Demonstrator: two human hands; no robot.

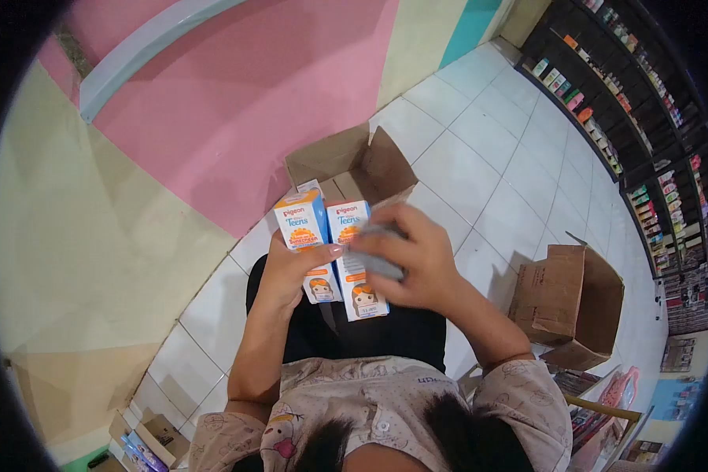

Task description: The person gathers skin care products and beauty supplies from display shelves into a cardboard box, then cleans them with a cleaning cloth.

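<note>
Two white, blue and orange sunscreen boxes, one on the left (297,220) and one on the right (363,293), stand side by side above my lap. My left hand (283,271) is closed around them from the left, its thumb lying across their fronts. Part of another small white box (310,186) shows behind them. Over the right box, my right hand (423,256) is curled around a grey object (376,253), smeared by motion, so its kind cannot be made out. It covers part of the box's printed front.
An open cardboard carton (393,161) sits on the tiled floor just beyond the boxes, against the pink wall (236,118). Another open carton (558,291) lies to the right. Dark shelves (606,79) of products line the far right. A smaller box (165,436) stands at lower left.
</note>
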